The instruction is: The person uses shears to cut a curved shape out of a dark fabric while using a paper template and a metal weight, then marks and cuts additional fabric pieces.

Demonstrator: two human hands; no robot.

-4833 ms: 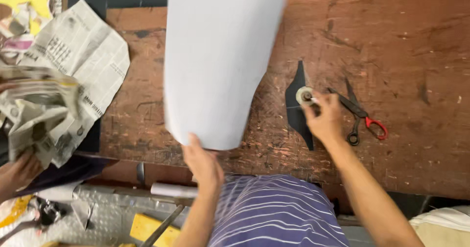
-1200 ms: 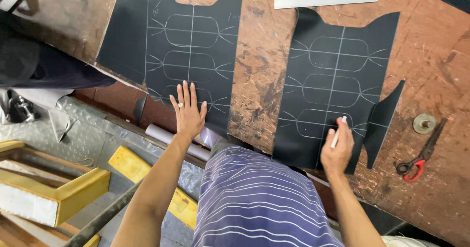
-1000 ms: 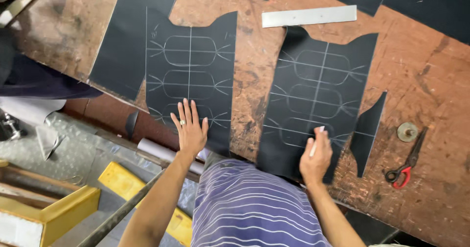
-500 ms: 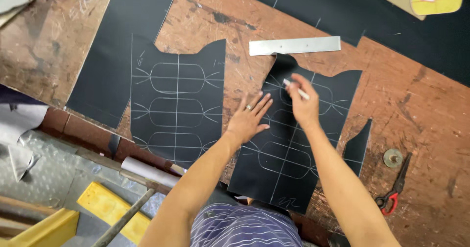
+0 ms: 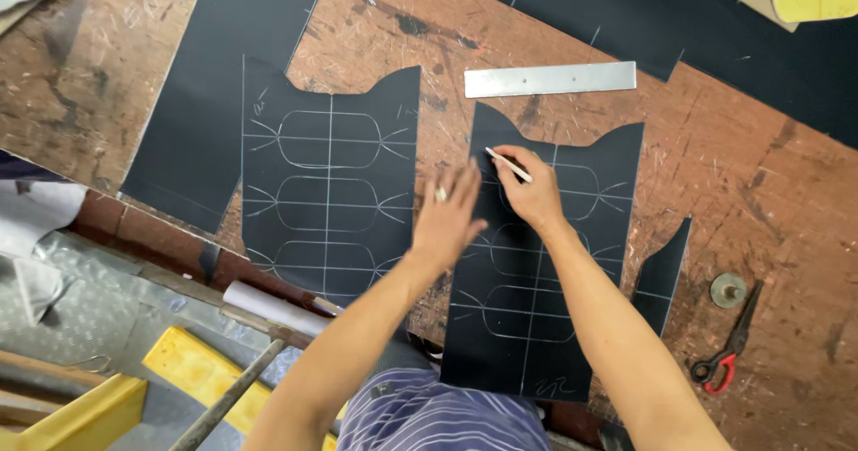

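Right hand (image 5: 534, 196) pinching white chalk stick (image 5: 508, 165), tip over upper part of black cut piece (image 5: 545, 272) marked with white lines. Left hand (image 5: 450, 219) open, fingers spread, flat at that piece's left edge, just beside right hand. Piece flat on worn brown counter (image 5: 760, 201). Second marked black piece (image 5: 332, 183) to left. Metal ruler (image 5: 550, 79) above. Red-handled scissors (image 5: 726, 348) far right.
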